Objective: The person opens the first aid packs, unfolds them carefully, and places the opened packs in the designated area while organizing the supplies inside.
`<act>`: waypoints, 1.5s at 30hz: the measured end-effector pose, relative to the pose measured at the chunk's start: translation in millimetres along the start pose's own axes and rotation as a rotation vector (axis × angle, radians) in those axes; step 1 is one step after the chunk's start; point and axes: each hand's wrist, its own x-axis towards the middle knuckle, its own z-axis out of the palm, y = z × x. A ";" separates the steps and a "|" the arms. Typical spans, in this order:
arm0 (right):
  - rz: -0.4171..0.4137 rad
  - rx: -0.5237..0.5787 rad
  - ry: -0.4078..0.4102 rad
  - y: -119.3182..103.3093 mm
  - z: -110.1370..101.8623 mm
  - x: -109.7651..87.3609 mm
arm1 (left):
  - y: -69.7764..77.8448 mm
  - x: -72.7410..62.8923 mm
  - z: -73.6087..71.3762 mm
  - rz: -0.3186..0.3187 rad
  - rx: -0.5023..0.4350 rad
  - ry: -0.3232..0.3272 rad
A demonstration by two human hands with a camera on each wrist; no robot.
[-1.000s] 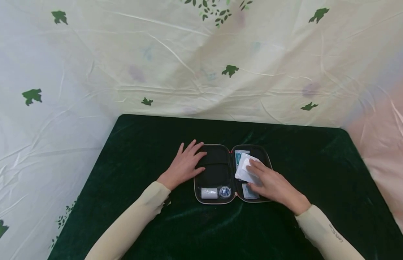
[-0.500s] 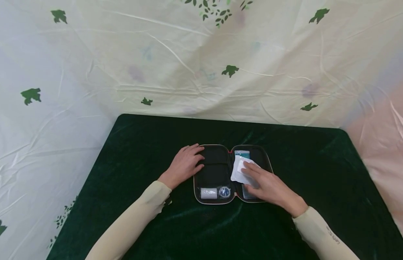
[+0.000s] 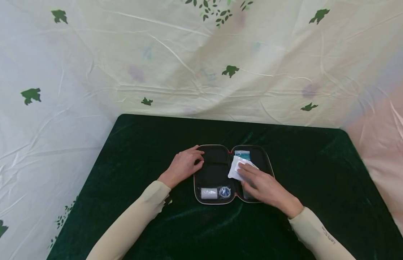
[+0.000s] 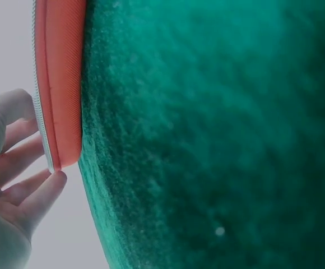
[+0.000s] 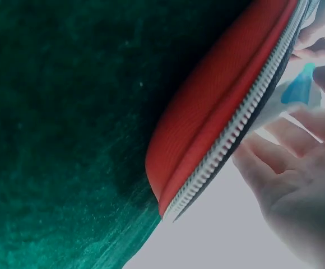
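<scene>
A zip case (image 3: 212,172) with a black inside and a red outside (image 5: 202,123) lies open like a book on the table. My left hand (image 3: 184,165) holds the left rim with bent fingers; in the left wrist view its fingertips touch the zip edge of the case (image 4: 61,84). With my right hand (image 3: 265,185) I grip a flat white packet (image 3: 234,170), tilted over the right half near the hinge. A teal packet (image 3: 242,155) lies behind it in that half. Under my right hand another pale packet is mostly hidden. The left half holds a wrapped white roll (image 3: 209,193) and a round blue-and-white wrapped item (image 3: 224,192).
Dark green velvet covers the table (image 3: 149,141). Pale cloth (image 3: 188,54) with green leaf and bird-like prints hangs behind and at both sides.
My right hand has moved left with the white packet, towards the hinge. The left hand's fingers were spread and have bent in at the case's left rim. The case has stayed put.
</scene>
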 end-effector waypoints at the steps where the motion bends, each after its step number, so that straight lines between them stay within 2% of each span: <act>1: 0.002 0.002 0.000 -0.6 -0.1 0.0 | 0.1 0.1 -0.1 -0.004 -0.009 0.002; 11: 0.008 0.062 -0.005 -7.8 2.0 -1.5 | -0.1 0.8 -0.2 -0.019 -0.052 0.003; 27: -0.044 0.089 -0.008 -20.5 6.9 -4.7 | -0.7 2.0 0.6 -0.026 -0.064 0.001; 35: -0.108 0.073 -0.027 -28.4 10.5 -1.4 | -0.1 1.2 -1.6 -0.039 -0.089 0.011; 45: -0.194 0.045 -0.077 -42.6 15.1 14.1 | -3.4 2.0 0.3 -0.029 -0.088 0.006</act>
